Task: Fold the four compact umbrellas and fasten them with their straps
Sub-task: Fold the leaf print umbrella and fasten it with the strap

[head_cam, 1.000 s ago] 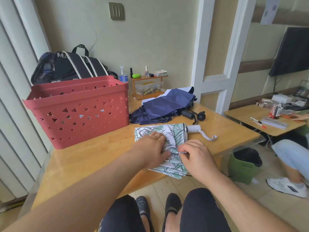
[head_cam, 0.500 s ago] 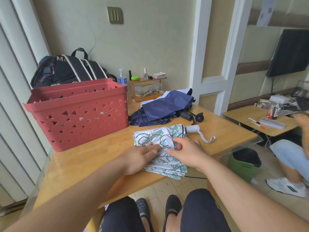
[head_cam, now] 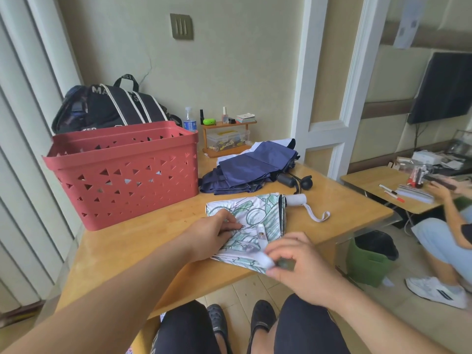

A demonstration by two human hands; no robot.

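Here the left hand [head_cam: 212, 235] presses the pleated floral umbrella [head_cam: 251, 221] flat; the right hand [head_cam: 297, 264] pinches its strap [head_cam: 264, 260].

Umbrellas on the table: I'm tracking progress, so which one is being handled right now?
The white umbrella with green leaf print, nearest the table edge; the left hand presses it, the right hand pinches its edge. The navy umbrellas behind lie untouched.
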